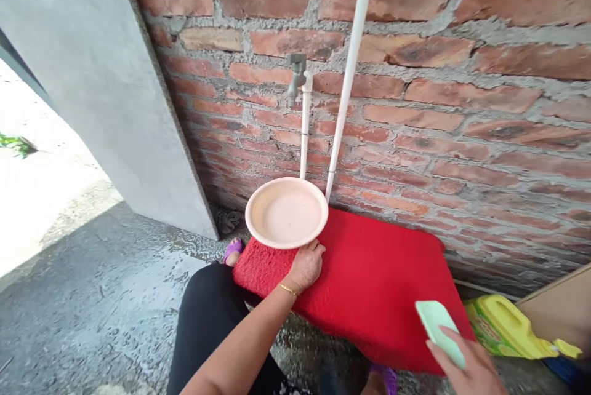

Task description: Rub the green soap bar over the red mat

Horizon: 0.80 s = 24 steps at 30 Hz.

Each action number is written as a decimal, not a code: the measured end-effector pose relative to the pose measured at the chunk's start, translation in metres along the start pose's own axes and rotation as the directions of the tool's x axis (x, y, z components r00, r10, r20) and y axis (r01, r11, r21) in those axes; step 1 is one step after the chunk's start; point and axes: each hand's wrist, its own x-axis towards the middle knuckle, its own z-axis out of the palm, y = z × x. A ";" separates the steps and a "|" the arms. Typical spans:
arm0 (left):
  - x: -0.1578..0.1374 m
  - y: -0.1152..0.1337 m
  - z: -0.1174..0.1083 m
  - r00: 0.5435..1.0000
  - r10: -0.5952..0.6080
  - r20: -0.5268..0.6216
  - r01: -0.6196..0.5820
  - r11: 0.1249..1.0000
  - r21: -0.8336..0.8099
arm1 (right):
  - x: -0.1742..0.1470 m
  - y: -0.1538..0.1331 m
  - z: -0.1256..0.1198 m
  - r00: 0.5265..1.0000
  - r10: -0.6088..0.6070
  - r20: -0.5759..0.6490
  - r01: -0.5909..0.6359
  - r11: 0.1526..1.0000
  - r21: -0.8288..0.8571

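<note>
A pale pink plastic basin [286,242] sits at the left end of a red cloth-covered bench [369,272], below a grey tap. My left hand [307,264], with a gold bracelet at the wrist, is closed at the basin's near right rim; its fingertips are partly hidden. Whether the basin holds clear water cannot be told. Over the right end of the red cloth, my right hand [468,361] grips a pale green flat block with rounded corners [436,321]. Its underside is out of sight, and the hand is a little blurred.
The grey tap [296,78] and white pipes [353,63] run along the brick wall [415,99]. A grey slab [92,69] leans at left above wet floor [133,303]. A yellow jug [508,327] lies past the bench's right end, beside a tan board [561,309].
</note>
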 end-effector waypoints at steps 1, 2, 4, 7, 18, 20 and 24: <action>0.000 -0.001 0.000 1.000 0.006 0.007 -0.006 1.000 -0.015 | 0.001 -0.024 0.008 0.998 -0.043 0.044 0.042 0.998 0.039; -0.002 -0.002 -0.001 1.000 0.016 0.017 -0.015 0.999 -0.030 | 0.001 -0.050 0.017 0.989 -0.107 0.105 0.097 0.991 0.092; -0.006 -0.006 -0.007 0.998 0.046 0.031 -0.044 0.996 -0.074 | 0.000 -0.105 0.033 0.954 -0.247 0.170 0.224 0.964 0.147; -0.017 -0.014 -0.027 0.996 0.088 0.031 -0.080 0.978 -0.194 | 0.000 -0.170 0.049 0.878 -0.426 0.217 0.393 0.902 0.181; -0.045 -0.053 -0.101 0.941 0.023 0.337 0.114 0.918 -0.380 | 0.029 -0.145 0.037 0.892 -0.377 0.250 0.387 0.922 0.009; -0.046 -0.061 -0.105 0.910 -0.056 0.410 0.198 0.930 -0.311 | 0.024 -0.177 0.035 0.849 -0.435 0.300 0.438 0.897 0.061; -0.047 -0.074 -0.107 0.849 -0.250 0.465 0.347 0.928 -0.134 | 0.013 -0.256 0.047 0.745 -0.569 0.349 0.551 0.819 0.161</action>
